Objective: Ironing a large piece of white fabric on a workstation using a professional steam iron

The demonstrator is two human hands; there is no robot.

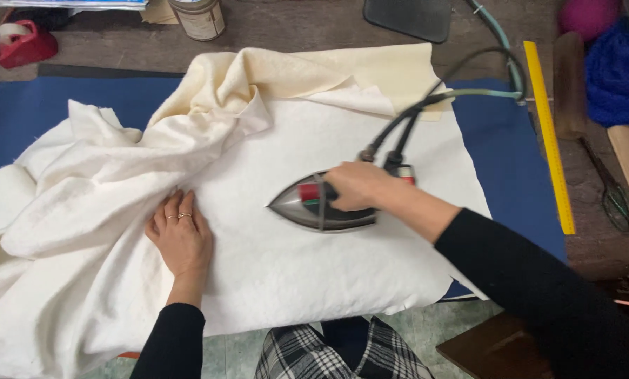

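My right hand [360, 186] grips the handle of a steel iron [307, 209] that rests on a flat stretch of white cloth [314, 267], its tip pointing left. Black cords [412, 116] run up from the iron's back toward the far right. My left hand [179, 235] lies flat, fingers spread, on the cloth just left of the iron, at the edge of the crumpled folds [83, 182]. Both arms wear black sleeves.
A blue pad [518, 161] covers the table under the cloth. A yellow ruler [549, 140] lies along its right side, with scissors [612, 193] and blue yarn [619, 70] beyond. A jar [198, 17] and a red tape dispenser [19, 45] stand at the back.
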